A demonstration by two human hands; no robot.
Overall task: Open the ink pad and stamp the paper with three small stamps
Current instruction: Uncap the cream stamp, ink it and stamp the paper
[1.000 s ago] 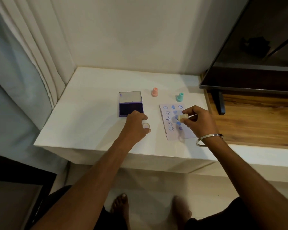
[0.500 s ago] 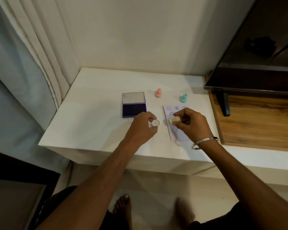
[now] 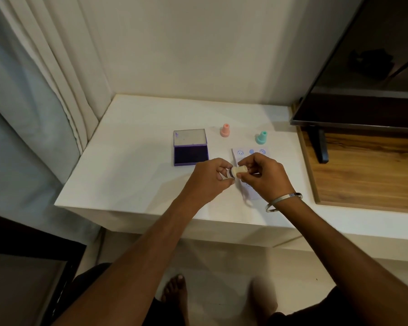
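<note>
My right hand pinches the cream stamp sideways; my left hand grips its cap above the bench.

1. You are in a home, in what looks like a living room or bedroom.
2. A pleated curtain hangs at your left beside the plain wall.
3. A flat television stands on a wooden unit to your right.
4. Your bare feet rest on the tiled floor under the white table.
</note>
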